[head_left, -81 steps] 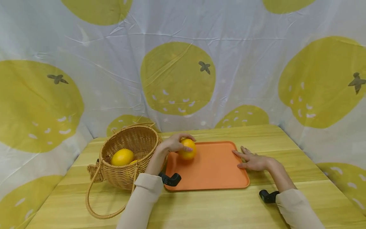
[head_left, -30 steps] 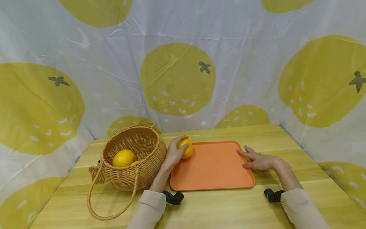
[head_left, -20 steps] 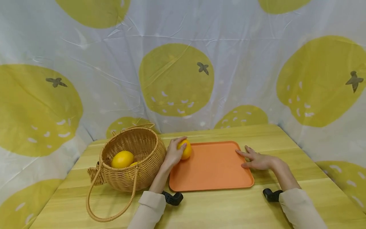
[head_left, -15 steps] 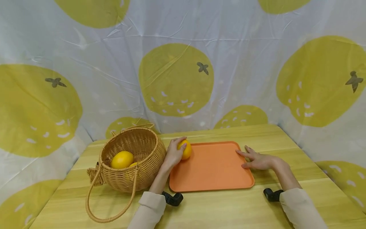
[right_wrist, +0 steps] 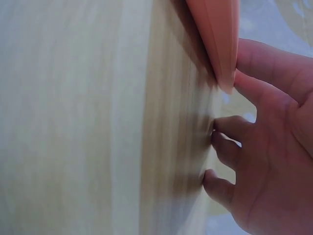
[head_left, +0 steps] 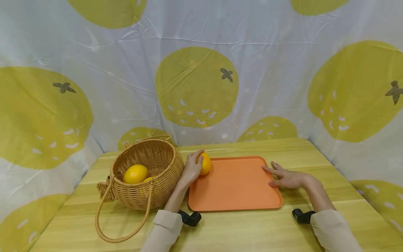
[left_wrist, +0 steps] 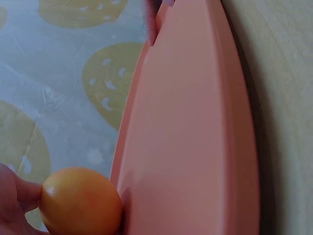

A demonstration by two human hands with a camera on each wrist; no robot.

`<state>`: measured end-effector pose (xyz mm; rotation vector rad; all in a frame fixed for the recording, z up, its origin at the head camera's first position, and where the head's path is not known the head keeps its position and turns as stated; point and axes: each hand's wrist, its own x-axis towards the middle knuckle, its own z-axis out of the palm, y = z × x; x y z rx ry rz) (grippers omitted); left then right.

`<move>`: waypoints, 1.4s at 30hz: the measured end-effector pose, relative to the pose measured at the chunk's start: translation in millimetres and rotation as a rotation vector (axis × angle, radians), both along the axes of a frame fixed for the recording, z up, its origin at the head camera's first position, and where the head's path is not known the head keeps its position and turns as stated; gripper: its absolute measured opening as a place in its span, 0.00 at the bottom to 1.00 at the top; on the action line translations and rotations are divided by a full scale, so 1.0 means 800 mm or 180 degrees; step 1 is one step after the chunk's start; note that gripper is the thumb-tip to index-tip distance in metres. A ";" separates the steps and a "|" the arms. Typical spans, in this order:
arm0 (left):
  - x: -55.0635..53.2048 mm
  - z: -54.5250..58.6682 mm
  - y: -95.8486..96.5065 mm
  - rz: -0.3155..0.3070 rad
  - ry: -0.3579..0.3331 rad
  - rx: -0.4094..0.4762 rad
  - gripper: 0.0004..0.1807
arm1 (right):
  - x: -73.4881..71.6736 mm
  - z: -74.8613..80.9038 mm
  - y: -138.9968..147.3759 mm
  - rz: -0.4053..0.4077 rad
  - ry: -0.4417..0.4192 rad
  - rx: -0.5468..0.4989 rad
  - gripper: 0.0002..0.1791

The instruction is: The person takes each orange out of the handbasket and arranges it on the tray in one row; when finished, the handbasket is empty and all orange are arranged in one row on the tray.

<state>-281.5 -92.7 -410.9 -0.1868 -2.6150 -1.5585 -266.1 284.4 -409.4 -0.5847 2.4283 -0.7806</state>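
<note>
At the back left corner of the orange-coloured tray, my left hand holds an orange from its left side. In the left wrist view, the thumb touches the orange near the tray's rim, and the other fingers are mostly out of frame. My right hand lies spread at the tray's right edge. Thumb and index finger touch the tray's rim in the right wrist view, while the other fingertips rest on the table.
A wicker basket stands left of the tray, close to my left forearm, its handle hanging over the front. It holds one orange-yellow fruit and part of another. A fruit-patterned curtain hangs behind the wooden table.
Since the earliest frame the tray has shifted slightly right, my right hand with it. My left hand has swung from over the orange to its left side, and its thumb has eased back a little.
</note>
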 end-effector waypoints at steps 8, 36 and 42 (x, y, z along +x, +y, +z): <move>0.000 -0.002 0.000 0.0065 -0.0016 -0.0011 0.22 | 0.000 -0.003 0.000 -0.0043 -0.0032 -0.0019 0.47; 0.037 0.056 0.015 0.0063 0.0141 -0.0824 0.22 | 0.002 0.000 0.001 -0.0038 -0.0069 -0.0072 0.47; 0.061 0.123 0.008 -0.0210 0.0273 -0.0959 0.22 | -0.001 -0.002 0.001 -0.0018 -0.0060 -0.0063 0.47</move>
